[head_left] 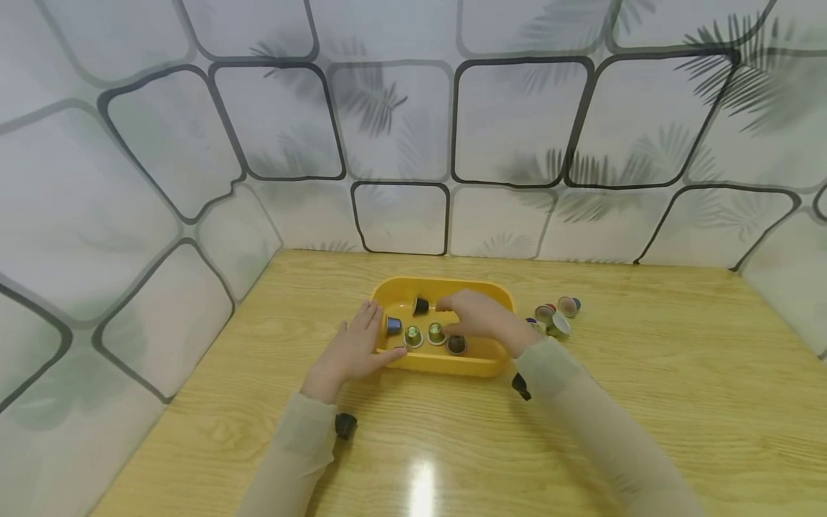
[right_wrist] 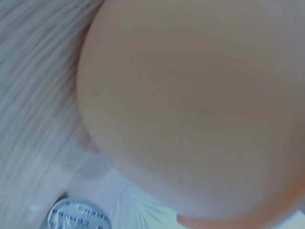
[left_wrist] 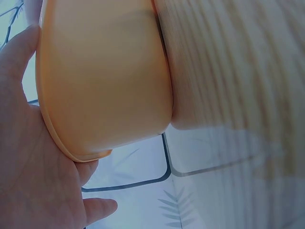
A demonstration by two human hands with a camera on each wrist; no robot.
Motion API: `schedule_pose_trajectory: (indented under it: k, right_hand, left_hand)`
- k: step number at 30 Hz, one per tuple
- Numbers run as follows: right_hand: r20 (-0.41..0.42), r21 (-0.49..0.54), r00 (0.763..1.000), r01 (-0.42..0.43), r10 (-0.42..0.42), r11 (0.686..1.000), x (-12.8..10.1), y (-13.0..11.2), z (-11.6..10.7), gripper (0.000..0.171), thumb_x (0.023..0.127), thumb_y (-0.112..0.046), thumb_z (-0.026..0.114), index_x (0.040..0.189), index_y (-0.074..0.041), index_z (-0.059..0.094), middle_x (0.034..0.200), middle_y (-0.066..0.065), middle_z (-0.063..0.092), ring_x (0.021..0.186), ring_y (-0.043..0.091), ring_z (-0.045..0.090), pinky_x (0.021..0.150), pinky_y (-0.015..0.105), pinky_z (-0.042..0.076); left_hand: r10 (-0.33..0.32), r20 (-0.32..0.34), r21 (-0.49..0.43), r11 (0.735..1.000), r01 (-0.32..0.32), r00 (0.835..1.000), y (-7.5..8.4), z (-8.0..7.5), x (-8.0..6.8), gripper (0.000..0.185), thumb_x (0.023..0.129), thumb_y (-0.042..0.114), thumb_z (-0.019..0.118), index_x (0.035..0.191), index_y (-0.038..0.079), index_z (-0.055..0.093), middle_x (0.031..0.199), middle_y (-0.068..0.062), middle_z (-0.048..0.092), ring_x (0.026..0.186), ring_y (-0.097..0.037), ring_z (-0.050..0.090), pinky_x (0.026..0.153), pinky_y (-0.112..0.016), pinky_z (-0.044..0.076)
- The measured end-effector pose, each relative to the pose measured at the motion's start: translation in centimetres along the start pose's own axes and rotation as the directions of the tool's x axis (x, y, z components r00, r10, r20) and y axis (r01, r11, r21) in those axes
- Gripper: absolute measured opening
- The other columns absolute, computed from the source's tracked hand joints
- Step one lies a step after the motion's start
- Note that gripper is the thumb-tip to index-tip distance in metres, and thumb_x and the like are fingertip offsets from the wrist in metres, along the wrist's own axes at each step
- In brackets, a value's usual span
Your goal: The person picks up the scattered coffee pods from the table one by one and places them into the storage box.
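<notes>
Steadying the yellow tray with the left hand, right hand reaching in over the capsules
Left hand lies flat, fingers straight against the tray's left wall; right hand hovers low inside, fingers bent, and whether it pinches anything I cannot tell. Tray sits mid-table toward the back edge, holding a blue capsule, two green ones and dark ones; loose capsules cluster just beside its right side

The head camera looks down on the desk; both wrist cameras sit very near the yellow tray.
</notes>
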State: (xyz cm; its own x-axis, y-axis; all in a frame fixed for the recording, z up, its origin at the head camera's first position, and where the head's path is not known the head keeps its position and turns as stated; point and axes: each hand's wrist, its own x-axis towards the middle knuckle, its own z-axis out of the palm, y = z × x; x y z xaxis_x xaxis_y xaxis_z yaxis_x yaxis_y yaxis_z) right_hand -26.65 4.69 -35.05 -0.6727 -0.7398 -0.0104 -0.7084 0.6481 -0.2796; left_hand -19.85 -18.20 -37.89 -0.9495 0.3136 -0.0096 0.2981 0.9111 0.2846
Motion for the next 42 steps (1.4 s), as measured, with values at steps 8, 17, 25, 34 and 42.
schedule_pose_trajectory:
  k: [8,17,25,34,42]
  right_hand:
    - [-0.044,-0.016,0.999,0.000,0.000,1.000,-1.7,1.4,-0.9,0.040,0.081,-0.016,0.065,0.115,0.002,0.055,0.112,0.013,0.058,0.102,0.027,0.054,0.085,0.038,0.042]
    - [-0.072,-0.003,0.996,-0.045,0.045,0.999,-3.6,2.9,-1.7,0.040,0.081,-0.015,0.064,0.116,0.003,0.055,0.113,0.014,0.057,0.104,0.029,0.052,0.087,0.041,0.041]
    - [-0.093,0.021,0.990,-0.106,0.107,0.994,-5.2,4.4,-2.0,0.040,0.081,-0.015,0.064,0.117,0.003,0.055,0.114,0.014,0.057,0.106,0.030,0.051,0.088,0.042,0.039]
    - [-0.129,0.065,0.983,-0.126,0.133,0.990,-7.4,5.2,-2.8,0.039,0.081,-0.015,0.065,0.114,0.003,0.056,0.111,0.016,0.058,0.101,0.031,0.053,0.084,0.044,0.042]
    - [-0.147,0.099,0.973,-0.162,0.176,0.982,-8.9,6.8,-2.7,0.037,0.080,-0.017,0.066,0.110,0.003,0.057,0.108,0.019,0.058,0.097,0.033,0.055,0.079,0.044,0.045]
  left_hand:
    - [0.009,-0.003,-0.003,1.000,-0.009,1.000,0.0,-0.1,-0.1,0.089,0.083,0.059,0.043,0.139,-0.004,0.015,0.145,-0.015,0.007,0.133,-0.024,-0.002,0.100,-0.055,0.010]
    - [0.021,-0.011,0.002,1.000,-0.021,1.000,-0.3,0.3,0.0,0.089,0.083,0.060,0.042,0.139,-0.004,0.016,0.145,-0.016,0.008,0.133,-0.027,0.001,0.099,-0.056,0.012]
    - [0.022,0.000,0.001,1.000,-0.022,1.000,-0.3,0.2,0.0,0.093,0.082,0.066,0.037,0.139,-0.004,0.015,0.145,-0.016,0.007,0.133,-0.025,0.000,0.100,-0.055,0.011]
    - [0.025,-0.009,0.001,1.000,-0.025,1.000,-0.1,0.1,-0.1,0.091,0.083,0.063,0.039,0.139,-0.004,0.015,0.145,-0.016,0.008,0.133,-0.026,0.000,0.100,-0.056,0.012]
    - [0.015,-0.015,0.001,1.000,-0.015,1.000,-0.1,0.2,-0.1,0.090,0.083,0.061,0.041,0.139,-0.004,0.015,0.145,-0.016,0.008,0.133,-0.025,0.000,0.100,-0.055,0.012]
